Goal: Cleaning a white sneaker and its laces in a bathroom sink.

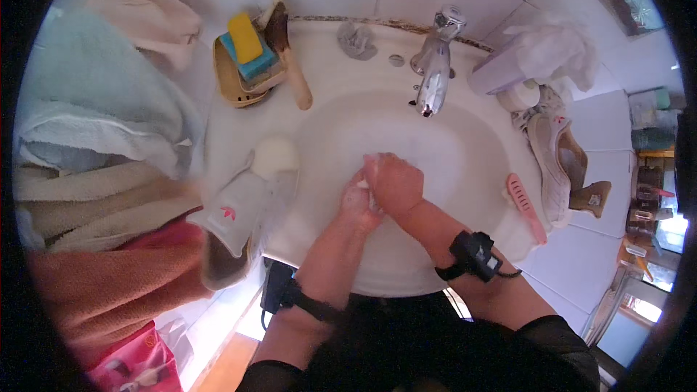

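Observation:
Over the white washbasin (463, 223), my left hand (360, 196) and my right hand (396, 179) are pressed together, with what looks like white lather on them. A small whitish thing shows between them; I cannot tell whether it is soap or foam. The right hand's fingers curl over the left hand. Behind them stands the chrome faucet (434, 79). A white shoe (234, 218) lies on the basin's left rim, sole side hidden. Its apparent mate, a white shoe (552, 174), rests at the right rim beside a pink plastic-handled brush (525, 208).
At the back left are a soap dish (226, 79) with a yellow sponge (245, 38) and a blue sponge (258, 62), and a wooden-handled brush (297, 79). Towels (109, 81) hang left. A purple container (498, 68) and white jar (520, 96) stand back right.

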`<state>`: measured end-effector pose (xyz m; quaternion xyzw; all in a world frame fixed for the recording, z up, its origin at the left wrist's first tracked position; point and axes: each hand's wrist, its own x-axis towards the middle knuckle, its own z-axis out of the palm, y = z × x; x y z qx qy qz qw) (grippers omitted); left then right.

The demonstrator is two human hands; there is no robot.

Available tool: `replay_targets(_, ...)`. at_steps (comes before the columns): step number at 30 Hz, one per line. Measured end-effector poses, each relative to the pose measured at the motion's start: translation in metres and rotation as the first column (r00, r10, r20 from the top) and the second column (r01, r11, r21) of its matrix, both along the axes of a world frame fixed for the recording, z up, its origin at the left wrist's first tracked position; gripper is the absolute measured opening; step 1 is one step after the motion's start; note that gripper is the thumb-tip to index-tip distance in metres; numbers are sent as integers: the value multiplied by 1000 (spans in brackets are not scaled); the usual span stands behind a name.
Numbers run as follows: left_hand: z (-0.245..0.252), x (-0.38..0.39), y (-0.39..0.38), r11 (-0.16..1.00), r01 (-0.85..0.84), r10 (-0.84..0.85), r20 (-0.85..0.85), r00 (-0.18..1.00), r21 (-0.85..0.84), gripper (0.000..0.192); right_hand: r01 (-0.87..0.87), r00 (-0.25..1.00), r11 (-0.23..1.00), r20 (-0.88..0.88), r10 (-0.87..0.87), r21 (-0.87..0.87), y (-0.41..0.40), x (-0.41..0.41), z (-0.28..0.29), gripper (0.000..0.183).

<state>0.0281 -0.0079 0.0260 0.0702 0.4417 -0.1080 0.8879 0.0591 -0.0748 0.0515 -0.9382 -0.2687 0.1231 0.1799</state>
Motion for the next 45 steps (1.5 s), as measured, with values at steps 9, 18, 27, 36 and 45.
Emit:
replay_targets(9, -33, -19, 10, 967, 235, -235, -11, 972, 97, 22, -176, 966, 951, -230, 118, -252, 5, -6, 22, 25)
replay_targets(18, 3, -8, 17, 851, 382, -326, -209, 922, 360, 33, -133, 949, 978, -307, 78, -161, 18, -31, 31, 19)
replay_targets(27, -31, -15, 15, 993, 47, -66, 184, 981, 104, 32, -36, 999, 991, -39, 31, -131, 23, -42, 17, 25)
replay_targets(36, 2, -7, 14, 996, 63, -73, 189, 979, 59, 29, 520, 826, 766, -451, -338, 378, -20, 29, -25, 21)
replay_targets(45, -8, -4, 18, 982, -94, 86, 57, 995, 163, 37, 985, -38, 170, -991, 127, -16, -52, 23, -7, 36)
